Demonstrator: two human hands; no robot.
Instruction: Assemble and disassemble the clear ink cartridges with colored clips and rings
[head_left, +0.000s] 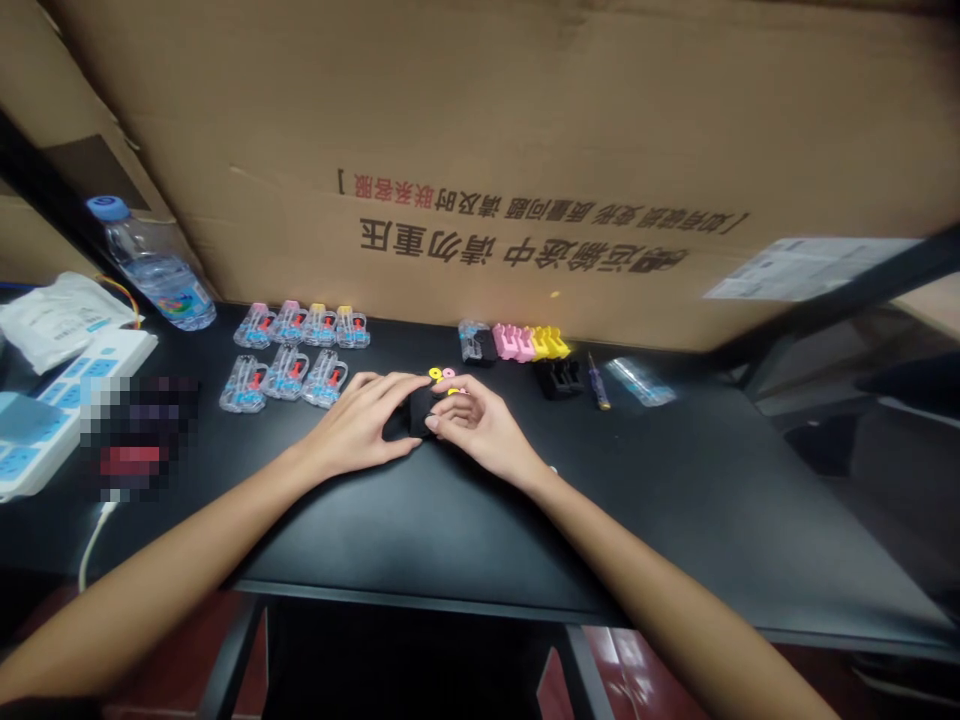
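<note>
Both hands meet over a small black part (420, 410) on the black table (465, 520). My left hand (360, 425) rests on the table with its fingers closed round the part's left side. My right hand (472, 420) pinches the part's right side with curled fingers. Just beyond the fingertips lie a small yellow ring (436, 374) and a small pink ring (449, 373). Most of the black part is hidden by the fingers.
Several clear plastic pieces with red and blue insides (296, 350) lie in two rows at the back left. Pink and yellow clips (529, 342), a black block (559, 378), a small pen-like tool (598, 384) and a clear bag (640, 383) lie at the back right. A water bottle (154, 265) and white power strip (52, 405) stand left. A cardboard box (525, 150) walls the back.
</note>
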